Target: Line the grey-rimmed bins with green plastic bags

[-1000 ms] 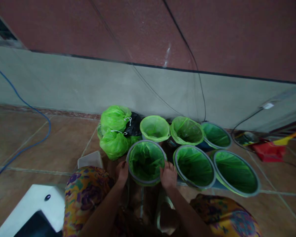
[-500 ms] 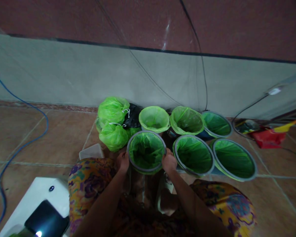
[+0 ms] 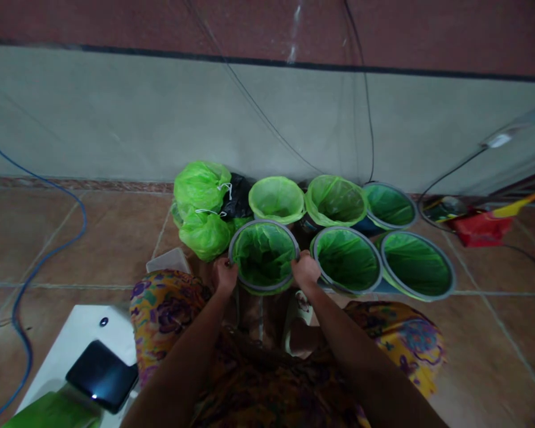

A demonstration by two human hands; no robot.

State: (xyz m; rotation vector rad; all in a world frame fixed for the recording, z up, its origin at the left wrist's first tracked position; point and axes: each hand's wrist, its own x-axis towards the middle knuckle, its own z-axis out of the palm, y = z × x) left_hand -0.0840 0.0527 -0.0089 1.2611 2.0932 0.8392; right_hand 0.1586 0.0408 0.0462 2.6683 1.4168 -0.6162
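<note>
A round bin with a grey rim ring and a green plastic liner (image 3: 264,261) stands on the tiled floor right in front of me. My left hand (image 3: 224,277) is closed on the rim at its left side. My right hand (image 3: 305,270) is closed on the rim at its right side. Both forearms reach forward over my patterned yellow and purple clothing.
Several more green-lined bins (image 3: 346,260) stand to the right and behind, against the grey wall. Tied green bags (image 3: 203,205) and a black bag (image 3: 239,199) lie at the left. A white box (image 3: 169,260), a blue cable (image 3: 49,252), a dark phone (image 3: 101,375) and a red dustpan (image 3: 480,227) are on the floor.
The view has tilted down and the bins sit higher in the frame. Both hands have slid up along the sides of the bin's rim and stay closed on it.
</note>
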